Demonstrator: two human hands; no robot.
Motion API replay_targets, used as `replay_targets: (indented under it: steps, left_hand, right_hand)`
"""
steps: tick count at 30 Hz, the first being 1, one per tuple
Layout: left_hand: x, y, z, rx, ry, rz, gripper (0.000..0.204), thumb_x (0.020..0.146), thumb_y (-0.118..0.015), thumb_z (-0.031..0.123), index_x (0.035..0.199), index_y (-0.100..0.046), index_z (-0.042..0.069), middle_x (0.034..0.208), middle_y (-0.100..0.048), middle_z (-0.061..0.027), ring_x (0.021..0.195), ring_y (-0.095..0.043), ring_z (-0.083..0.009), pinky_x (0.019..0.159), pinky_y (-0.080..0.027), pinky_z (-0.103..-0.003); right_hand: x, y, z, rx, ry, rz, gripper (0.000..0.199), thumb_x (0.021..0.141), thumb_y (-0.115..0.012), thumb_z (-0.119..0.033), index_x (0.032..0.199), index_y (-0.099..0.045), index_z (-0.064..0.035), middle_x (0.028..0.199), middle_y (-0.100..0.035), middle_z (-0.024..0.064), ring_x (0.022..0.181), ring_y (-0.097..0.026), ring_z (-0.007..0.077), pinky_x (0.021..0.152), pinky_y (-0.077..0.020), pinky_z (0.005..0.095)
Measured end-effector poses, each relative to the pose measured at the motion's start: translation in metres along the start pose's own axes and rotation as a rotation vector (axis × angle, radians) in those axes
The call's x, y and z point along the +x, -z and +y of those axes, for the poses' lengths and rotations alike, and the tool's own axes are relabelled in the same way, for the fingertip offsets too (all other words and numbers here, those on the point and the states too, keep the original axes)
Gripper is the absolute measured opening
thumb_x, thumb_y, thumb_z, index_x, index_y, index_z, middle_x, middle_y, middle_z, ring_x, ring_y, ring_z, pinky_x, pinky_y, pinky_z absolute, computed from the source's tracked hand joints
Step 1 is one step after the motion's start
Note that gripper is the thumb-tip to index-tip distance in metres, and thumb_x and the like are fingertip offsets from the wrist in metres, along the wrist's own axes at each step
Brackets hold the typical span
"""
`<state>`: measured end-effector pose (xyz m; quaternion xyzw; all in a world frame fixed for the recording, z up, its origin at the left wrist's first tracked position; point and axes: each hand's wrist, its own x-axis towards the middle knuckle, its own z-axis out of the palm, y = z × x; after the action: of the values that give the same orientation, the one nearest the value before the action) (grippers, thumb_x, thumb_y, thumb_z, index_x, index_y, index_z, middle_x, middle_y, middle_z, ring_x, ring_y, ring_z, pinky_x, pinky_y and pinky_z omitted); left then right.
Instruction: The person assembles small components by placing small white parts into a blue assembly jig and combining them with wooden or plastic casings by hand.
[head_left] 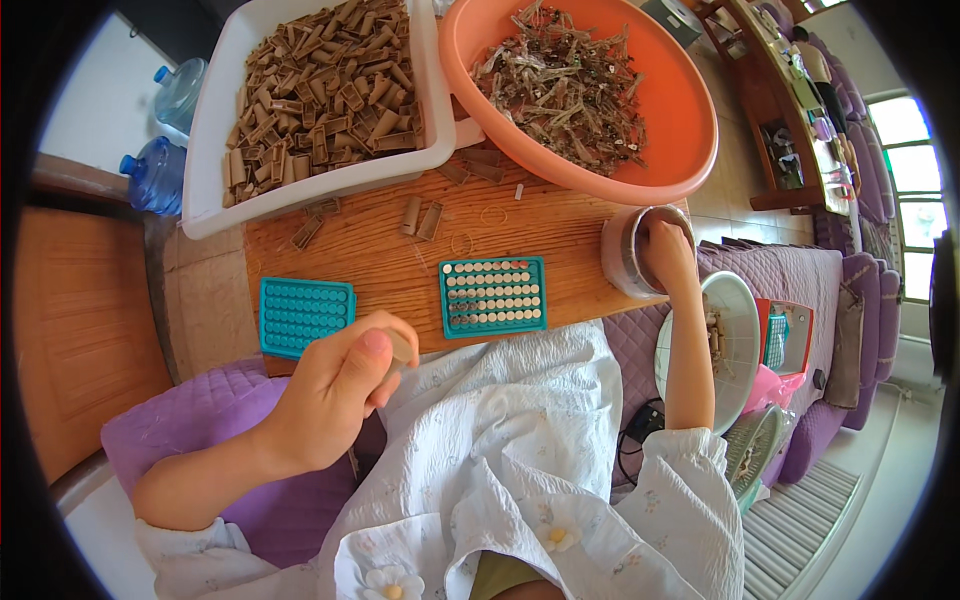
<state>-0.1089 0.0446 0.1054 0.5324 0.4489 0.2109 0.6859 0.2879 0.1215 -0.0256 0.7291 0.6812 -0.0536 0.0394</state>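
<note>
My left hand [350,385] is raised over the near left edge of the wooden table [385,285]. Its fingers are closed around a small tan plastic shell [402,348], mostly covered by the thumb and fingers. My right hand [668,245] reaches into a round tub [620,255] at the table's right edge; the tub's wall hides the fingertips. Between the hands lies a teal tray [494,297] holding rows of small round silvery discs, a few of them reddish or dark. A second teal tray [305,312], with round pockets and no discs showing, lies beside my left hand.
A white bin [205,190] full of brown plastic shells stands at the back left. Next to it, an orange basin [675,120] holds a tangle of clear and metallic parts. Loose shells [428,220] lie on the table. A pale basket [740,345] sits at the right.
</note>
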Motion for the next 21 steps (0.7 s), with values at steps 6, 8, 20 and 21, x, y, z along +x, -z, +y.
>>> replay_targets:
  steps: [6,8,20,21]
  left_hand:
    - [0.004,-0.004,0.002,-0.351,0.161,-0.01,0.038,0.091,-0.027,0.038,0.097,-0.044,0.005,0.071,-0.041,0.0006,0.052,-0.033,-0.0041,0.047,-0.029,-0.017]
    - [0.002,0.001,0.002,-0.414,0.179,-0.08,0.031,0.091,-0.03,0.032,0.101,-0.043,0.006,0.075,-0.042,-0.0002,0.055,-0.034,-0.0044,0.049,-0.031,-0.017]
    - [0.005,-0.002,-0.007,-0.336,0.119,-0.055,0.027,0.088,-0.042,0.024,0.111,-0.04,0.01,0.1,-0.045,-0.0018,0.093,-0.043,-0.0089,0.076,-0.041,-0.026]
    - [0.005,-0.002,-0.007,-0.337,0.121,-0.051,0.027,0.088,-0.042,0.024,0.111,-0.04,0.01,0.1,-0.045,-0.0018,0.093,-0.043,-0.0089,0.076,-0.041,-0.026]
  right_hand:
    - [-0.019,0.028,-0.003,0.482,0.059,0.116,0.015,0.069,-0.052,-0.003,0.084,-0.055,-0.0004,0.071,-0.058,0.0137,0.061,-0.057,0.0246,0.058,-0.0467,0.0317]
    - [-0.025,0.045,-0.009,0.668,-0.084,0.025,0.015,0.07,-0.052,-0.003,0.084,-0.054,-0.0006,0.069,-0.057,0.0106,0.06,-0.056,0.0191,0.057,-0.0463,0.0299]
    - [-0.041,0.05,-0.022,1.203,-0.069,0.122,0.013,0.076,-0.047,0.001,0.088,-0.053,0.0011,0.074,-0.053,-0.0006,0.062,-0.045,0.0033,0.058,-0.0363,0.0152]
    - [-0.041,0.053,-0.031,1.297,-0.1,0.168,0.016,0.074,-0.047,0.002,0.088,-0.055,0.0005,0.071,-0.051,-0.0014,0.059,-0.042,0.0031,0.055,-0.0346,0.0156]
